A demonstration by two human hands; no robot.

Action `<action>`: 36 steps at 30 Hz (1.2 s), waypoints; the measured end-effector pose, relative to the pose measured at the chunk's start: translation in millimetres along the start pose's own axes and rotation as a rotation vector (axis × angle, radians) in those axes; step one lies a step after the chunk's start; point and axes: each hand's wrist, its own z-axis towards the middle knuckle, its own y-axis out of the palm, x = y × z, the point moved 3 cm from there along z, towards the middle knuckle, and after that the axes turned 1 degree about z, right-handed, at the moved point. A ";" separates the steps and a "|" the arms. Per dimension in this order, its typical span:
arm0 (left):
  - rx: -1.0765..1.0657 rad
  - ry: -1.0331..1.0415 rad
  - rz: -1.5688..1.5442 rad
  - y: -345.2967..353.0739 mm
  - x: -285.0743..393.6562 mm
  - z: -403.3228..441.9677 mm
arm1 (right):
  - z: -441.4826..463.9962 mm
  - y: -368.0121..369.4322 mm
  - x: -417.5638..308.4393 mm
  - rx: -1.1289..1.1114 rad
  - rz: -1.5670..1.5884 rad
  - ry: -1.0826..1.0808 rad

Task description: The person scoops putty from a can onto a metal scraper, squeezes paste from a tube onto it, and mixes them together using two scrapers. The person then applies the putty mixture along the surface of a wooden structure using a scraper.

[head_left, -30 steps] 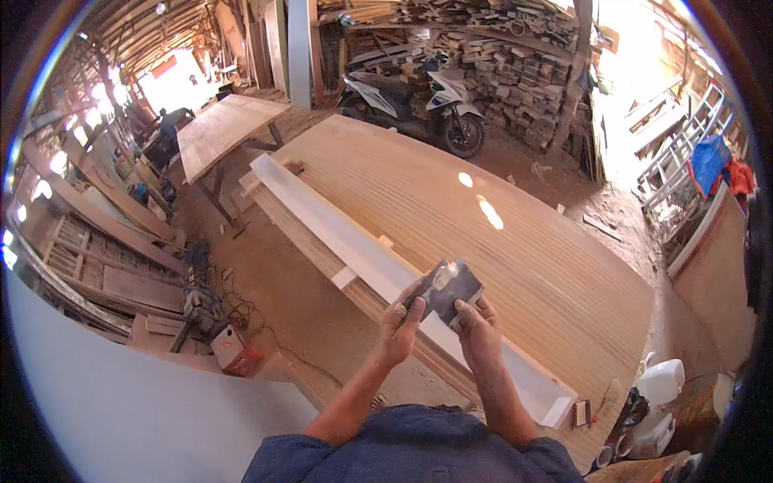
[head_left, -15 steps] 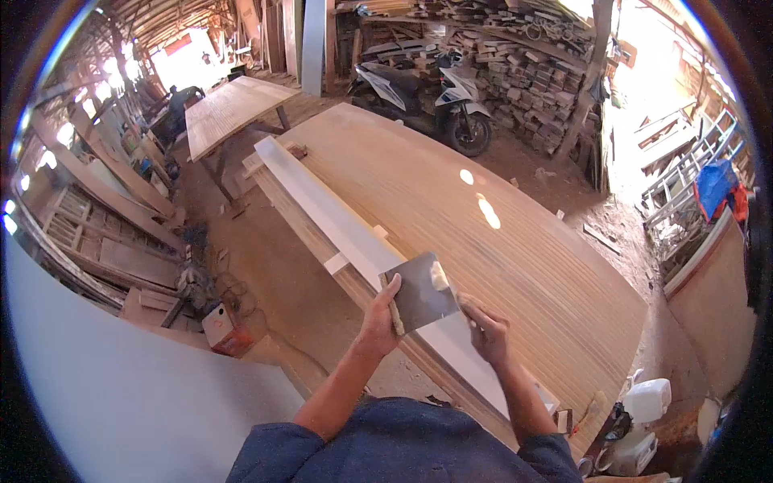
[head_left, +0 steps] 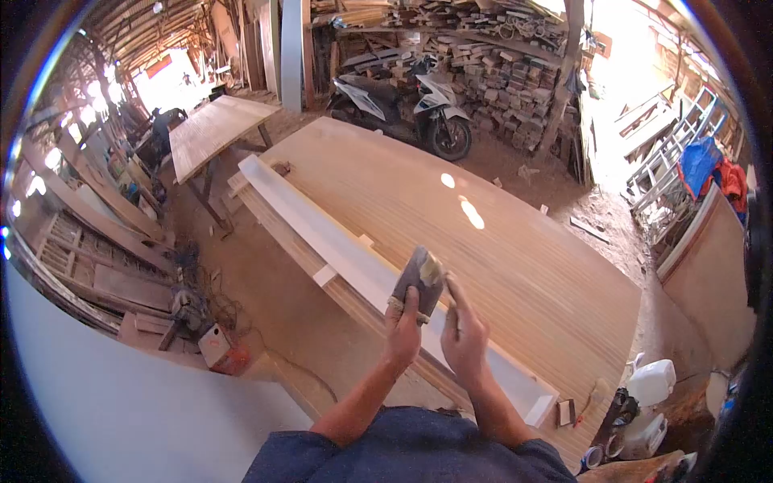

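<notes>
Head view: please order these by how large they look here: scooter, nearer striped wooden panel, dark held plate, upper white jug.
1. Nearer striped wooden panel
2. Scooter
3. Dark held plate and upper white jug: too alike to rank; the plate also seems nearer the camera.

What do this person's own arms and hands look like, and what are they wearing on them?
Both the left hand and the right hand are gloveless. The forearms are bare, with no watch or bracelet visible. Dark navy short sleeves match the plain shirt. Any rings are too small to tell.
</notes>
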 end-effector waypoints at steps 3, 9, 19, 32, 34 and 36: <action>0.008 0.011 0.086 -4.0 -1.9 -3.7 | -7.2 3.6 -5.6 -0.076 0.010 -0.110; 0.011 -0.025 0.041 -10.5 -6.8 -1.7 | -11.8 -0.6 -0.3 -0.061 0.014 0.056; 0.066 -0.002 0.072 -28.2 -6.3 -13.2 | -6.6 16.1 -15.0 -0.103 -0.014 -0.019; 0.034 -0.017 -0.019 -37.4 7.3 -15.0 | -8.0 33.8 -18.7 -0.060 -0.068 -0.163; 0.046 -0.030 0.041 -50.2 -2.5 -16.9 | -15.1 32.1 -22.0 -0.070 -0.045 -0.108; 0.036 -0.014 0.081 -53.5 -3.9 -6.2 | -10.8 31.1 -22.4 -0.075 -0.042 -0.097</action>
